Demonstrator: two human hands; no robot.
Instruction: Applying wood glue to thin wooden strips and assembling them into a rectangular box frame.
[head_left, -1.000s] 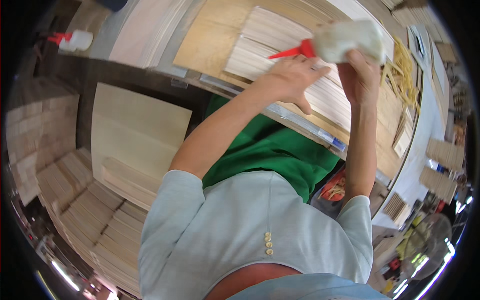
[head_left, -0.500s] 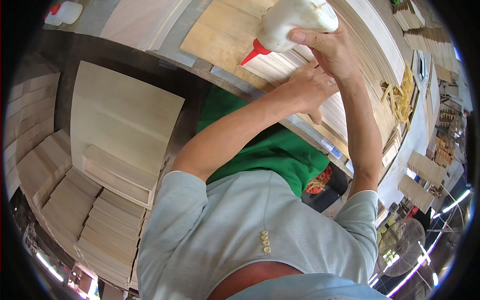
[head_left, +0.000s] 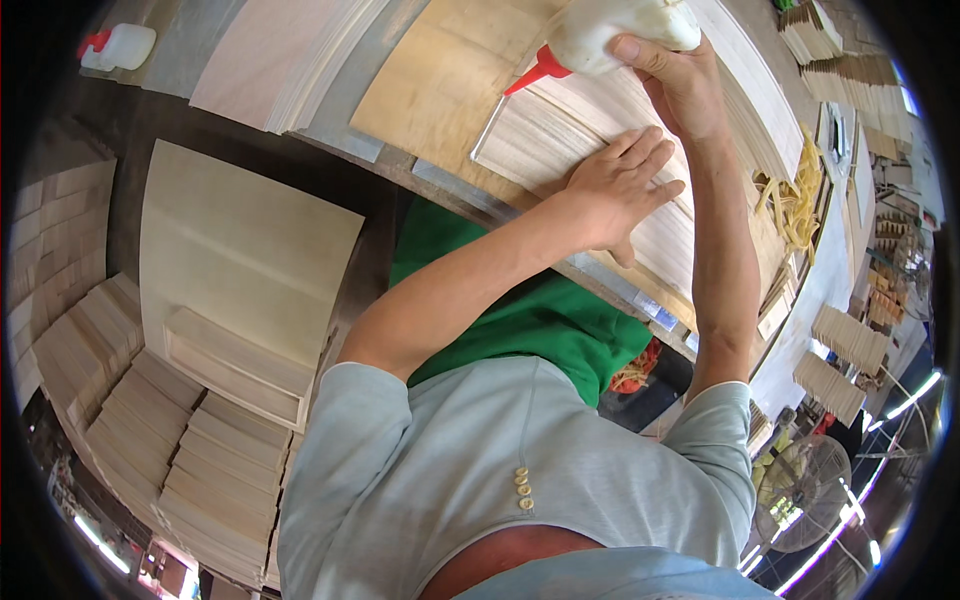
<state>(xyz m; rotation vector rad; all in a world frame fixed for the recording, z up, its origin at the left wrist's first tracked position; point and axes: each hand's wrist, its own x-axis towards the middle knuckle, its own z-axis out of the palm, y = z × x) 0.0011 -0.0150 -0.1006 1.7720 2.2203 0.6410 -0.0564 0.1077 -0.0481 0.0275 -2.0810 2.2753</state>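
My right hand (head_left: 672, 78) is shut on a white squeeze bottle (head_left: 605, 22) with a red nozzle (head_left: 530, 72). The nozzle points down and left, its tip just above a pale thin wood sheet (head_left: 535, 140). My left hand (head_left: 618, 190) lies flat, fingers spread, on the same sheet's near part. The sheet tops a stack on a brown plywood board (head_left: 440, 90) on the workbench. A green apron (head_left: 520, 310) hangs below my arms.
A second white bottle with a red cap (head_left: 118, 45) stands at the far left. A pale board pile (head_left: 280, 55) lies beside it. Below the bench are a large sheet (head_left: 240, 250) and stacks of small wood pieces (head_left: 120, 400). Yellow strips (head_left: 795, 200) and a fan (head_left: 800, 490) are to the right.
My right hand has carried the bottle left and tipped its nozzle down to the sheet. My left hand left the nozzle and now lies flat on the sheet.
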